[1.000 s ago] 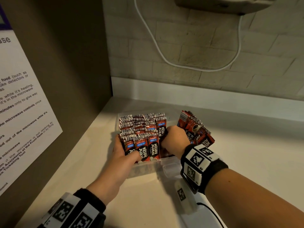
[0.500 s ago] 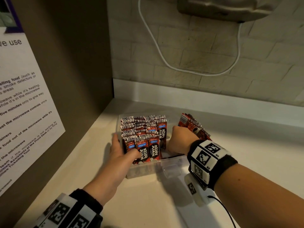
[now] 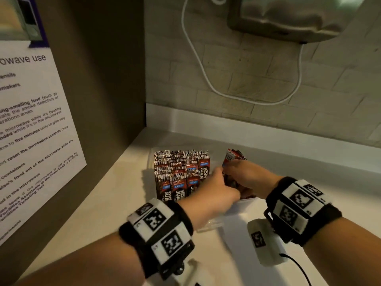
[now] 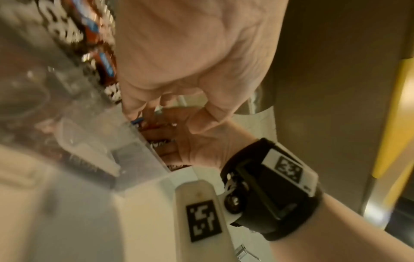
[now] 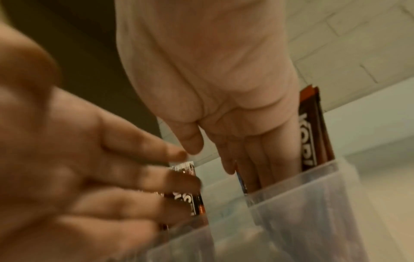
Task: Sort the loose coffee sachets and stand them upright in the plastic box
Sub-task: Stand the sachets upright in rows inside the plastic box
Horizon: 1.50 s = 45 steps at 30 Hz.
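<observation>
Coffee sachets (image 3: 181, 174) fill most of the plastic box (image 3: 212, 222) upright — its right end unfinished; right hand (image 3: 245, 176) clasps a bundle (image 3: 234, 156), left hand (image 3: 214, 190) reaches over, fingers extended.

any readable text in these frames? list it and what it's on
"KOPI JUAN", "100%": sachets standing in the plastic box.
"KOPI", cut off: sachets by the right hand.
"microwave use", "five minutes", "Front Desk": wall notice; other lines blurred.
Wristband markers: patterns, no words.

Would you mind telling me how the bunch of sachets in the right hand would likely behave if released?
The bunch leans sideways in the box, so it would probably topple. The glossy wrappers look slippery and may slide apart.
</observation>
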### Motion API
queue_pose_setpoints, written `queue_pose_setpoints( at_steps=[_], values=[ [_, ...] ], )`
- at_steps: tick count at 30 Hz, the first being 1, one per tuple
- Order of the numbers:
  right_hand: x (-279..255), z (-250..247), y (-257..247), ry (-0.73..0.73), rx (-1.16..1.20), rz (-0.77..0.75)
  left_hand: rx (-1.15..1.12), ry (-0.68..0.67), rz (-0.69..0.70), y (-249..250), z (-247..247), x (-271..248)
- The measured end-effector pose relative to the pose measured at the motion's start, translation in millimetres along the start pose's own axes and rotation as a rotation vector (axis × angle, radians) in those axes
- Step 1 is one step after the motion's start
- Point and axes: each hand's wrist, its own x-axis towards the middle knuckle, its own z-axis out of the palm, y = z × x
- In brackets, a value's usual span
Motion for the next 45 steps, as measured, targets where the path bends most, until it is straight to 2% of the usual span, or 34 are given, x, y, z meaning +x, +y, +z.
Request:
queue_pose_setpoints(
  at_steps=[2, 5, 10, 14, 18, 20, 24, 25, 27, 28, 31, 33, 37, 39, 41, 45],
  values=[
    [-6, -4, -1, 0.029, 0.244, 0.073, 0.000, -0.044, -0.082, -2, 10, 17],
    [-8, -11, -2, 0.015, 0.409, 0.098, 0.030, -0.044, -0.158, -2, 16, 39],
    [-7, -16, 1, 0.041, 0.446, 0.062, 0.078, -0.031, -0.183, -11, 27, 75],
    [-12, -20, 1, 0.035, 0.465, 0.019, 0.125, -0.010, -0.140, -28, 43, 108],
    [-22, -24, 0, 0.055, 0.455, -0.044, 0.188, -0.033, -0.131, -17, 46, 101],
    [-25, -28, 0, 0.141, 0.518, -0.114, 0.147, -0.023, -0.115, -13, 45, 97],
    [-23, -48, 9, 0.494, 0.684, -0.271, 0.169, 0.021, -0.157, -5, 39, 87],
    [-21, -52, 13, 0.545, 0.694, -0.284, 0.175, 0.033, -0.164, -5, 37, 88],
    [-16, -58, 20, 0.550, 0.680, -0.248, 0.188, 0.071, -0.141, -5, 35, 88],
    [-13, -59, 24, 0.507, 0.643, -0.205, 0.190, 0.095, -0.126, -6, 35, 87],
    [-9, -56, 34, 0.229, 0.476, -0.071, 0.185, 0.191, -0.114, -8, 39, 89],
    [-6, -52, 37, 0.045, 0.427, -0.048, 0.175, 0.230, -0.114, -6, 41, 90],
    [-1, -47, 41, -0.114, 0.344, -0.092, 0.184, 0.261, -0.169, -1, 42, 95],
    [2, -46, 43, -0.120, 0.301, -0.117, 0.190, 0.238, -0.200, 1, 44, 94],
    [4, -43, 45, -0.052, 0.238, -0.154, 0.216, 0.194, -0.213, 2, 46, 91],
    [11, -42, 46, 0.268, 0.049, -0.233, 0.214, 0.170, -0.212, 0, 44, 90]
  ],
)
